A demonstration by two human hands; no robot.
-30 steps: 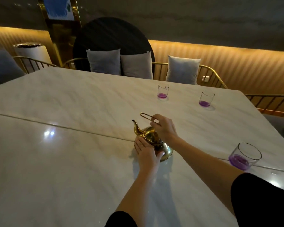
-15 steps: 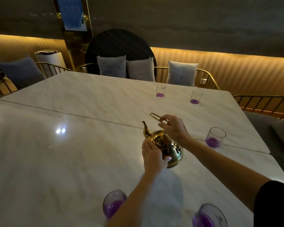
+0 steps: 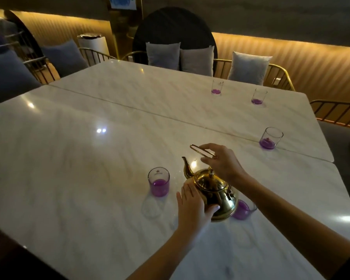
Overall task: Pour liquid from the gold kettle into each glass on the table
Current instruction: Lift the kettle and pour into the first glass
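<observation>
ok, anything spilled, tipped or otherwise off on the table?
No spill visible on the table; the near glass and three far glasses stand upright with purple liquid. Only oddity: a fifth glass sits right beside the gold kettle, partly hidden behind it, and could get knocked.

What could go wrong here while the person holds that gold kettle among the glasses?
A second glass sits partly hidden behind the gold kettle; swinging the kettle could knock it over. The right hand grips only the thin handle while the left hand presses the kettle's side, so a slip might spill onto the table. The glass by the spout already holds purple liquid and may overflow if poured too long.
</observation>
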